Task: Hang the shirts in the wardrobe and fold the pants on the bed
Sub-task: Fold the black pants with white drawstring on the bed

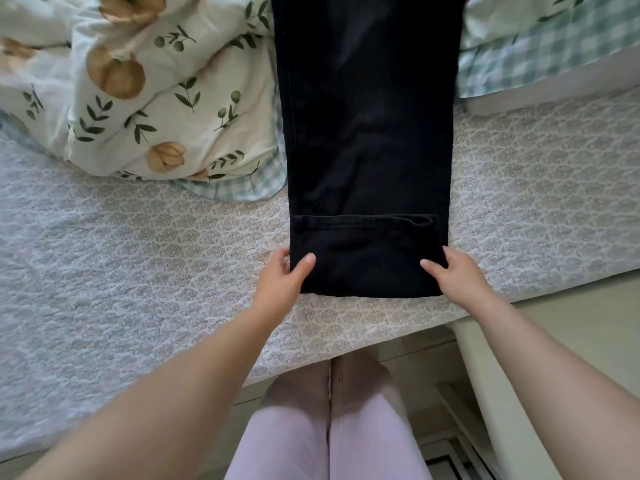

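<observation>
Closest in, pale lilac trouser legs (pixel 329 445) at the bottom edge, standing at the near side of the bed (pixel 104 254), with two bare forearms (pixel 173 375) reaching forward over its quilted, flower-patterned surface. Far left and up top, a bunched duvet (pixel 138 98) printed with green sprigs and tan blooms, heaped on the bed, right edge up against the dark fabric. Next along, left hand (pixel 282 275) grasping the near left corner of the black pants (pixel 367 133): thumb laid flat on top, fingers curled round the side edge. Centre, those pants stretched lengthwise on the bed as one long dark strip, running straight away from the viewer and out past the top of the frame. Near end turned back on itself, hem seam (pixel 363 220) showing as a line across the strip a little beyond the thumbs. Folded edge resting on the quilted surface, near the mattress edge. Then right hand (pixel 453 275) mirroring the other, clamped on the near right corner, thumb on top and fingers tucked at the side. Upper right, a green-and-white checked sheet (pixel 540 53) meeting the pants' right side. Lower right, a pale piece of furniture (pixel 491 375) beside the bed, blurred, kind impossible to tell.
</observation>
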The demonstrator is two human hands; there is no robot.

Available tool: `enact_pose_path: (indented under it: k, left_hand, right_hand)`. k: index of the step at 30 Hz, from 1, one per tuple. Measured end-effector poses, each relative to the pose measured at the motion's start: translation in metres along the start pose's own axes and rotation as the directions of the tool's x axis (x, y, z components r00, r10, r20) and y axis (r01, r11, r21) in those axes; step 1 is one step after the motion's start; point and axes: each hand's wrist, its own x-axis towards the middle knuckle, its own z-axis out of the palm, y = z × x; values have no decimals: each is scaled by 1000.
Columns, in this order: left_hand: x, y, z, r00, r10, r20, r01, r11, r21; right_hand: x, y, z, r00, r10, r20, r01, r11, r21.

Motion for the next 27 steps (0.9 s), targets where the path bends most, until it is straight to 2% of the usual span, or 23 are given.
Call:
enact_pose_path:
  k: [3,5,6,8,9,10,11,13,16,17,18,19,20,21,22,23,24,25,26,27]
  left_hand:
    - [-7,-10,-2,987,55,153,-100,948,301]
    - [-6,-7,-3,956,218,197,-291,794,534]
    - [-7,-1,-3,898,357,257,-439,682,585]
    - [-10,13,1,692,568,446,-709,422,564]
    - [-9,19,2,591,603,535,-794,319,517]
    - [-7,25,2,526,597,605,-840,254,479]
    - [-4,31,2,511,561,651,-851,222,476]
    - [1,43,-1,559,504,659,-814,182,551]
    - [4,53,-8,521,623,584,-802,121,585]
    - [6,52,-9,536,658,529,-776,138,615]
    - [8,47,-10,589,673,448,-725,194,661]
    - [9,40,-9,701,628,338,-626,315,713]
    - [11,31,-7,839,505,203,-468,480,742]
    - [13,21,-5,943,325,79,-278,631,724]
    - [12,13,-2,986,166,1,-123,727,675]
    - [12,5,-1,996,89,-17,-58,768,638]
    - [11,-1,-2,997,71,0,-56,775,629]
    - [10,-6,-4,996,80,40,-87,738,669]
    - [9,-10,-7,988,119,100,-154,640,753]
    - [7,-13,-11,966,190,173,-246,486,839]
  right_hand:
    - [-1,1,2,994,-23,-110,21,1000,-16]
    - [1,-3,2,978,-80,-191,77,997,-23]
    - [1,-6,2,967,-106,-231,108,994,-4]
    - [3,-13,1,948,-112,-296,139,988,73]
    - [4,-15,1,939,-101,-330,144,983,110]
    - [5,-17,0,925,-91,-368,150,979,136]
    - [6,-19,-2,908,-85,-410,159,976,151]
    - [7,-22,-5,878,-80,-473,177,970,164]
    - [7,-26,-10,842,-101,-530,229,956,182]
    - [8,-27,-11,832,-105,-545,237,955,178]
    - [9,-28,-11,835,-104,-541,226,960,165]
    - [10,-27,-10,854,-92,-511,191,971,145]
    - [11,-25,-9,890,-66,-452,138,982,128]
    - [13,-21,-8,925,-15,-379,70,989,132]
    - [13,-16,-8,950,40,-311,12,987,162]
    - [12,-12,-8,962,75,-262,-24,981,192]
    - [11,-9,-8,970,72,-233,-27,981,191]
    - [8,-6,-7,976,45,-211,-13,989,150]
    - [5,-5,-7,982,18,-188,1,995,100]
    - [3,-4,-6,985,-6,-172,14,999,43]
